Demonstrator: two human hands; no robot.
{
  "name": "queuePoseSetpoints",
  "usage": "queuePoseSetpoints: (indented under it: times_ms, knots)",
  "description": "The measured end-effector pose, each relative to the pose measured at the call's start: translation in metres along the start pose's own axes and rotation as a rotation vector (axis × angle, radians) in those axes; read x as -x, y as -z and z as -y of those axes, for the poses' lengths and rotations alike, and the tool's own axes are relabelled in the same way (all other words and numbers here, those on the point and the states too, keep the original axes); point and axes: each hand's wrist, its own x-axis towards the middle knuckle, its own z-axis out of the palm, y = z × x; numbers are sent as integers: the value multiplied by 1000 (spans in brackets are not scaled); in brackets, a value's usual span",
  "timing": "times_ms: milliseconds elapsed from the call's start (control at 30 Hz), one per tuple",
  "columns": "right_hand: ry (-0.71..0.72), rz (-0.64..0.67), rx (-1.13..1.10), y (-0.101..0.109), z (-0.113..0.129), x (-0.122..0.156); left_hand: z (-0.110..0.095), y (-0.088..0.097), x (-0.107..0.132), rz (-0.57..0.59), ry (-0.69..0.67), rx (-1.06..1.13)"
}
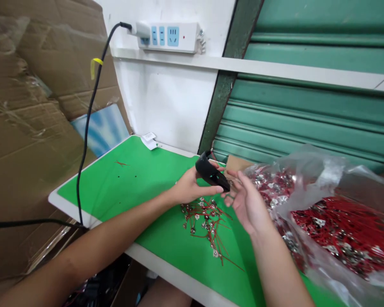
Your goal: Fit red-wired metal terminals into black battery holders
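My left hand (pixel 192 187) grips a black curved plastic shell (pixel 208 169) between thumb and fingers, tilted above the table. Close against the shell's lower end, my right hand (pixel 246 198) has its fingers curled together. Something small and metallic seems to be at those fingertips, but it is too small and partly hidden to name. Below both hands lies a loose pile of small metal contacts with red wires (pixel 208 217) on the green tabletop (pixel 160 183).
On the right, an open clear plastic bag (pixel 326 170) bulges with many red-wired metal contacts (pixel 355 230). A black cable (pixel 88 115) runs from the power strip (pixel 169 37) across the table's left side. Cardboard (pixel 28 128) stands at left; a paper slip (pixel 149 140) lies at the back edge.
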Motion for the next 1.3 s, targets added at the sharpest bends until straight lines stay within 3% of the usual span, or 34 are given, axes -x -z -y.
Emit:
queuePoseSetpoints:
  times_ms: [100,200,333,433,533,600,733,833,1000,1167,1300]
  knots:
    - [-131,100,-82,4,2,0,-1,1,1,51,-15,-42]
    - [-24,126,-89,12,4,-5,-2,5,0,145,17,-52]
    - [118,99,-62,17,8,-7,-7,16,-4,225,313,40]
    - [131,120,-3,13,8,-3,-14,20,-5,268,568,217]
    - [103,134,63,7,6,0,-13,16,-3,390,701,286]
    - [112,87,42,5,2,-1,-8,9,-2,374,654,274]
    - [195,15,-16,6,-3,-5,-2,-6,0,115,345,267]
    - [184,57,19,7,-4,-6,-3,-11,2,18,262,235]
    - [221,67,74,4,-6,-3,-4,-13,7,8,231,176]
    - [382,-54,175,1,-9,-1,-10,-14,13,53,162,11]
    - [365,-82,152,-3,-8,1,-10,-12,18,81,100,-141]
